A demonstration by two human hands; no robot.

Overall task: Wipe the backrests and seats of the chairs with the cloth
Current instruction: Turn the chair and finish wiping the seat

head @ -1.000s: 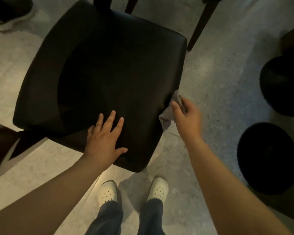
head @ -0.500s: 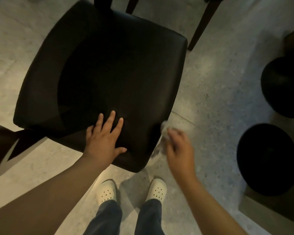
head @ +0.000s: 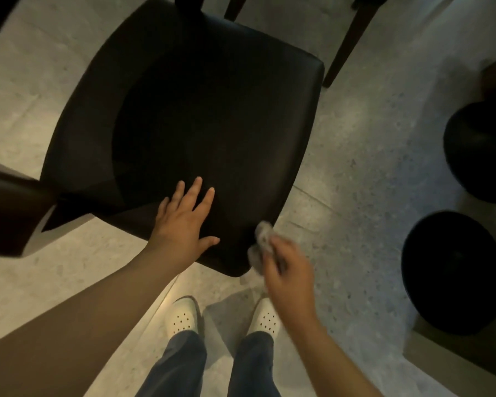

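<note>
A black padded chair seat [head: 206, 116] fills the middle of the head view, seen from above. My left hand [head: 184, 222] rests flat on the seat's near edge with its fingers spread. My right hand [head: 284, 265] grips a small grey cloth [head: 259, 245] and holds it against the seat's near right corner. The hand and cloth are blurred. No backrest shows in this view.
Two round black stool seats [head: 453, 270] [head: 481, 150] stand on the right. Dark chair legs [head: 352, 35] rise at the top. A dark furniture edge [head: 9, 213] juts in from the left. My white shoes [head: 184, 316] stand on the speckled floor just below the seat.
My right hand has slid the cloth down the seat's right side edge to the near right corner. My left hand has stayed flat on the seat.
</note>
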